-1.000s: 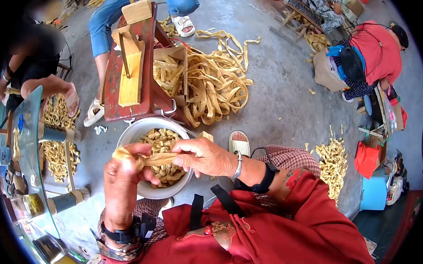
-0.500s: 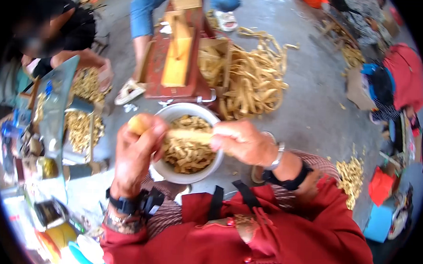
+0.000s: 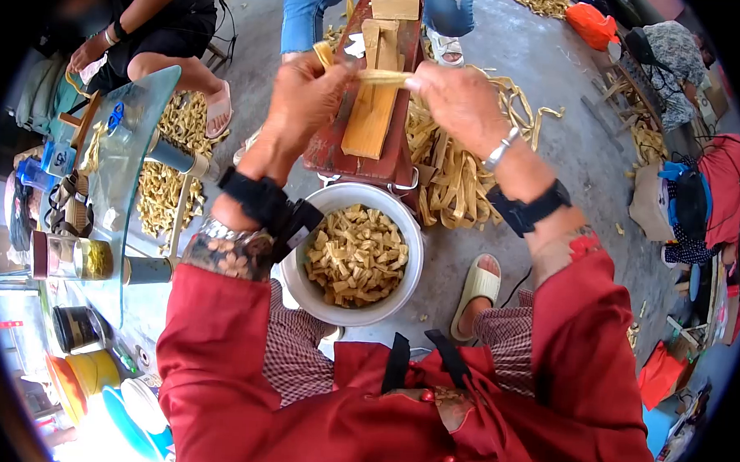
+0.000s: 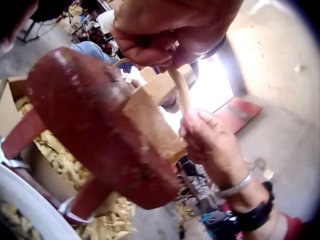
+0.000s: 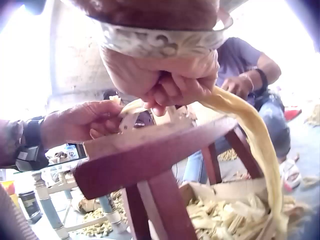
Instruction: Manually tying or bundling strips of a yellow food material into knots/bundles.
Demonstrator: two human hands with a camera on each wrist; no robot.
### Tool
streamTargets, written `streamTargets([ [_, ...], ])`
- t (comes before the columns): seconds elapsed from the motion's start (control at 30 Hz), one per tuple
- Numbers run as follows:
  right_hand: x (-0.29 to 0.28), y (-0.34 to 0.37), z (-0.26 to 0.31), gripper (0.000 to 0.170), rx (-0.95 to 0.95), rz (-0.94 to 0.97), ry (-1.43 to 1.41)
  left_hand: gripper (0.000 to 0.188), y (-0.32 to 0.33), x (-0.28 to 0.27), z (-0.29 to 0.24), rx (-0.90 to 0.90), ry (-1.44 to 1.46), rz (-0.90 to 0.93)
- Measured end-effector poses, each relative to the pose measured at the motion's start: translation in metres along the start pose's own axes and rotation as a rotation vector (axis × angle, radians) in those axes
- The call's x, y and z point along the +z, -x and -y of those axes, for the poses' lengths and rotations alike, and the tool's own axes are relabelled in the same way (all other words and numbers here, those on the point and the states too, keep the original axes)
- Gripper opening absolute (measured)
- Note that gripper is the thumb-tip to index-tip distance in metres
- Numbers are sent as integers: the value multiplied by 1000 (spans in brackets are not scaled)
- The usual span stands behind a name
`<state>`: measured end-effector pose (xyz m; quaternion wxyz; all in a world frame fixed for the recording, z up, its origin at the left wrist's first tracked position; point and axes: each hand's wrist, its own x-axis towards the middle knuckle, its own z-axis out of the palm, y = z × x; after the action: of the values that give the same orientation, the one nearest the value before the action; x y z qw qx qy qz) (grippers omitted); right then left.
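A pale yellow strip [image 3: 383, 77] is stretched between both hands above a red bench [image 3: 332, 153] with a wooden block [image 3: 370, 124] on it. The left hand [image 3: 305, 100] pinches one end, a short piece standing up from its fingers. The right hand [image 3: 462, 107] grips the other side; in the right wrist view the strip [image 5: 265, 145] runs on from that hand [image 5: 165, 82] down to the box. Below the hands, a white basin [image 3: 414, 262] holds many short folded pieces [image 3: 356, 255].
Loose strips [image 3: 450, 189] lie in a heap right of the bench. A glass table [image 3: 134, 138] with jars stands at the left. Someone in jeans [image 3: 307, 18] sits across the bench, another person in black [image 3: 181, 16] at the upper left. Bags and stools line the right side.
Both hands have moved up and forward from over the basin to over the bench, with a strip between them. The head view has shifted, and the basin's contents are now uncovered.
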<state>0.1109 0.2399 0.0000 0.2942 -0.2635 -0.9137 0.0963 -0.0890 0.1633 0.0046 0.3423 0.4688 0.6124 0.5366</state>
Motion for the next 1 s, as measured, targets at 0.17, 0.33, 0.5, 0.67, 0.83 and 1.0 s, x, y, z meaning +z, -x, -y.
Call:
streamTargets([
  [0.17,-1,48,24,26,260,334,-348,33,33,-24,0,-215,-281,55],
  [0.33,-31,102,78,23,96,322,-568,41,104,-36,-38,-327,-536,328],
  [0.5,-19,138,144,20,-113,326,-809,50,152,-3,-2,-790,-56,675],
  [0.67,0,172,181,14,-223,342,-880,32,177,38,10,-996,539,665],
  [0.83,-19,159,164,18,6,-126,-802,28,173,33,-9,-711,501,414],
  [1.0,0,146,130,14,504,-360,-1002,24,173,37,-33,-418,303,449],
])
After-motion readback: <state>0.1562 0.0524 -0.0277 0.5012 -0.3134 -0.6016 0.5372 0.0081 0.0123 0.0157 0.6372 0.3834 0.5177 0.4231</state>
